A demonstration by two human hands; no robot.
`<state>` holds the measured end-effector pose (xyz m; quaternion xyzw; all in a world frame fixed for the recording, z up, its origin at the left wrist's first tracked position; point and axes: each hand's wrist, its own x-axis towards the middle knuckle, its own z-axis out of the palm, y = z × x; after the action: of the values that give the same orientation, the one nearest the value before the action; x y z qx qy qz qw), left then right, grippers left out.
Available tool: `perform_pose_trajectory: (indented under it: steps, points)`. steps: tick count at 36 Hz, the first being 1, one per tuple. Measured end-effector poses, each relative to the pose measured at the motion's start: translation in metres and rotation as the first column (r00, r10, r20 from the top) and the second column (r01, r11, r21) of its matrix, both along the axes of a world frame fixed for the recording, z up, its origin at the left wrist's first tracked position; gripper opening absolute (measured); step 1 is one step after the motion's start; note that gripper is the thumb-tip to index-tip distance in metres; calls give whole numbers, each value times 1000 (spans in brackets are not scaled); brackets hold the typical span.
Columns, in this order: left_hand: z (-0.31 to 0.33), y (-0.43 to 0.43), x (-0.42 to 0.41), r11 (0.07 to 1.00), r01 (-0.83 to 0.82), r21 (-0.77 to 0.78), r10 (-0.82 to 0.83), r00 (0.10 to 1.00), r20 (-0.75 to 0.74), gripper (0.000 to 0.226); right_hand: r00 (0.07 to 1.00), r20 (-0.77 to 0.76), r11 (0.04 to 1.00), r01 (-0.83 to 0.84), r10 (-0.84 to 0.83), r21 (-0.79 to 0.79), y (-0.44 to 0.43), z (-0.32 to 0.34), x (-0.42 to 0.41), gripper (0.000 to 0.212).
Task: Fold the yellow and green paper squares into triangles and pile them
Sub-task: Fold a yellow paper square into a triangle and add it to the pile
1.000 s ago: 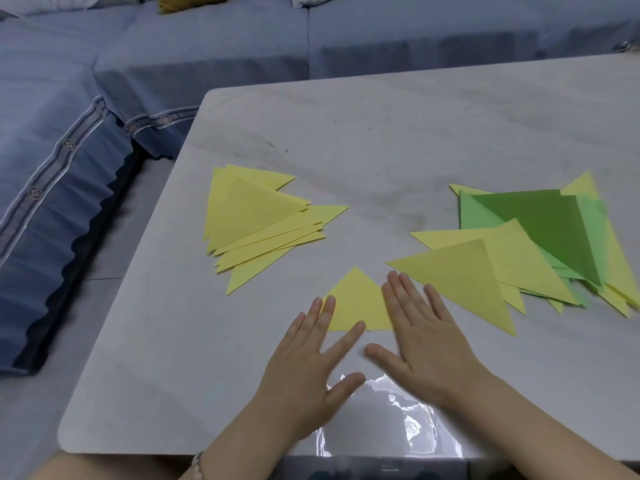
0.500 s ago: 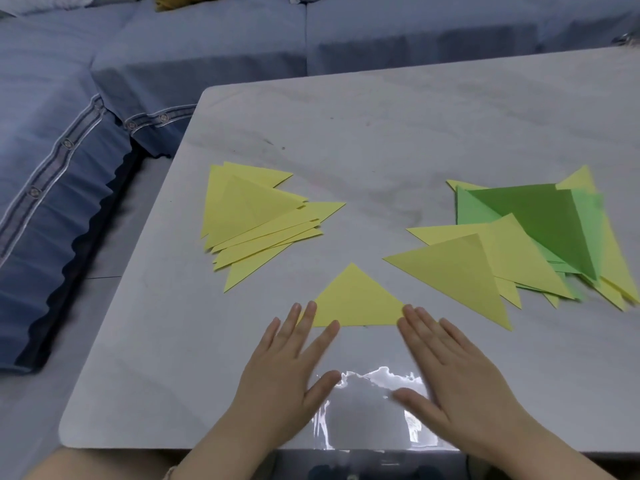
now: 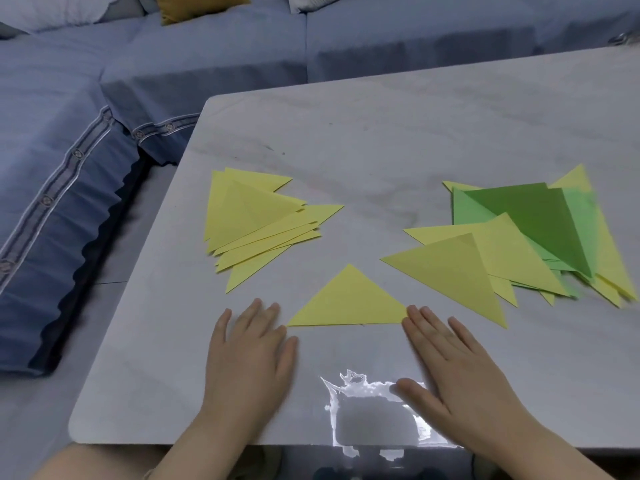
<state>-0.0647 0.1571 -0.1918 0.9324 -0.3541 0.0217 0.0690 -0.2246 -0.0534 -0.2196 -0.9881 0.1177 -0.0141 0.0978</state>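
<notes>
Yellow paper forms the single folded triangle [image 3: 348, 301], which lies flat on the grey marbled table [image 3: 381, 140] near its front edge. Its apex points away from the person and its long edge faces them.

The left hand [image 3: 247, 362] rests palm down on the table, fingers straight and close together, holding nothing. Its fingertips lie just beside the triangle's left corner. The right hand [image 3: 460, 372] also rests palm down, fingers straight and slightly spread, thumb out to the side, holding nothing. Its fingertips reach the triangle's right corner; whether they touch the corner cannot be told.

To the far left of the folded triangle sits the yellow pile [image 3: 249, 220], a fanned stack of yellow triangles. To the far right sits the mixed heap [image 3: 519, 237], where yellow and green sheets overlap loosely, with a dark green piece on top.

A blue sofa [image 3: 69, 202] borders the table on the left and far sides.
</notes>
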Motion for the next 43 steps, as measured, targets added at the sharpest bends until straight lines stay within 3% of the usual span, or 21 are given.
perform_pose_trajectory:
  steps: [3, 6, 9, 12, 13, 15, 17, 19, 22, 28, 33, 38, 41, 43]
  points:
    - [15, -24, -1, 971, -209, -119, 185, 965, -185, 29, 1000, 7, 1000, 18, -18, 14, 2, 0, 1, 72]
    - [16, -50, -1, 933, -336, -126, 295, 918, -267, 46, 999, 10, 999, 33, -33, 18, 4, 1, 3, 73]
    - [16, -64, -5, 908, -344, -241, 317, 937, -144, 47, 999, 12, 999, 49, -49, 24, 7, 3, 5, 75]
    - [12, -66, -13, 878, -254, -406, 328, 937, 121, 34, 997, 3, 997, 72, -72, 29, 8, 3, 6, 76]
    - [10, -65, -16, 878, -164, -450, 271, 945, 185, 29, 997, -1, 996, 78, -78, 30, 8, 2, 7, 76]
    - [-1, -64, -24, 897, 111, -429, 5, 965, 261, 26, 997, 0, 996, 82, -82, 28, 8, 1, 7, 76]
    - [-18, -62, -32, 887, 386, -253, -335, 916, 221, 32, 997, -1, 996, 81, -81, 23, 8, 1, 7, 77]
    - [-31, -59, -35, 872, 482, -88, -474, 875, 98, 42, 997, -3, 997, 80, -80, 20, 8, 1, 7, 77]
    - [-31, -53, -33, 911, 412, -11, -412, 910, -52, 54, 997, -8, 997, 78, -78, 20, 8, 2, 7, 78]
    - [-23, -36, -32, 965, 261, -19, -262, 964, -52, 60, 998, 7, 998, 60, -60, 11, 6, 6, 7, 77]
    - [-16, -4, -14, 999, 40, 23, -38, 994, -101, 68, 999, -8, 999, 51, -51, 11, 5, 6, 6, 78]
    - [-4, 9, 1, 999, 51, -4, -51, 997, -54, 48, 999, 2, 999, 50, -50, 17, 7, 5, 6, 79]
    - [14, -20, 2, 981, -140, -133, 114, 976, -186, 30, 998, 2, 997, 65, -65, 35, 8, 3, 5, 79]
    - [22, -40, 4, 951, -295, -94, 249, 909, -333, 41, 997, 1, 996, 75, -75, 51, 8, 3, 7, 78]
